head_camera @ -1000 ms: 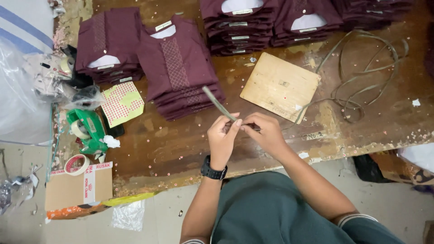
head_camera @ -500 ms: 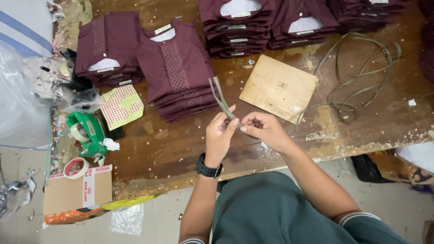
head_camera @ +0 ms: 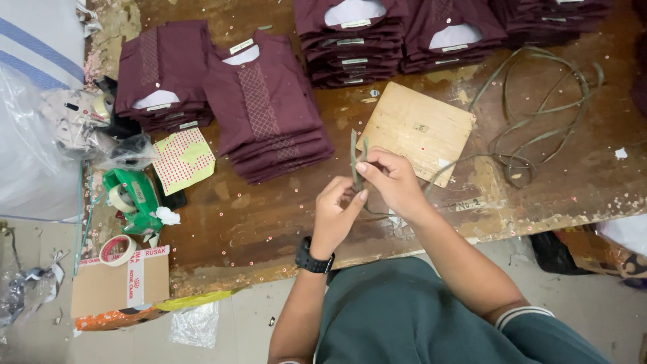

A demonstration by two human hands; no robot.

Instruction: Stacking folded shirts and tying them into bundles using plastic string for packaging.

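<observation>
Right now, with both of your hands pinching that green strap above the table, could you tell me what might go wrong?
The green strap trails into a loose tangle; a pull by the left hand or right hand might knot it or drag it across the wooden board. The strap's free ends may also brush the nearest folded maroon shirts.

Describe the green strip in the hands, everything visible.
The strip is thin, flat and dull olive green, like plastic strapping. Two short ends stand up side by side above the fingers, over the wooden table. The left hand and right hand pinch it between fingertips. A length appears to run on rightward into loose loops of the same strapping lying on the table.
</observation>
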